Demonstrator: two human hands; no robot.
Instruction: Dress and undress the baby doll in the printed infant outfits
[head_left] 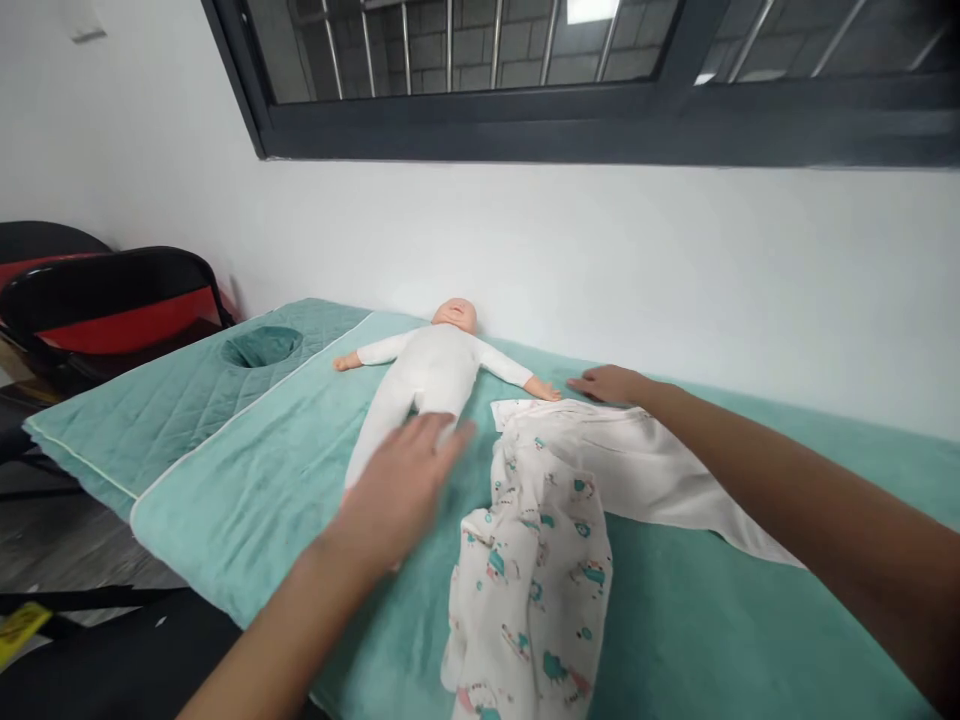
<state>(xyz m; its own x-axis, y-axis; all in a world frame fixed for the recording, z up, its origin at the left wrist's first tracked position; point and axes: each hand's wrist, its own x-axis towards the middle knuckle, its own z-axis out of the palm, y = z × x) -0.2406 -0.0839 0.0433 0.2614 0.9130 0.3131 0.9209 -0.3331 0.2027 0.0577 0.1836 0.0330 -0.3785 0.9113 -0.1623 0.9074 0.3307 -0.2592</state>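
A baby doll [431, 365] in a white bodysuit lies on its back on a teal towel [270, 480], head toward the wall and arms spread. My left hand [401, 480] hovers over the doll's legs, fingers stretched out and slightly blurred, holding nothing. My right hand [611, 383] lies flat on the towel beside the doll's hand, at the top edge of a plain white cloth [645, 460]. A white patterned garment [532, 580] with teal figures lies crumpled in front of that cloth.
The towel covers a teal quilted massage table [135, 420] with a face hole [262, 347] at its left end. Black and red folding chairs [105, 300] stand at far left. A white wall and dark window frame [600, 120] rise behind.
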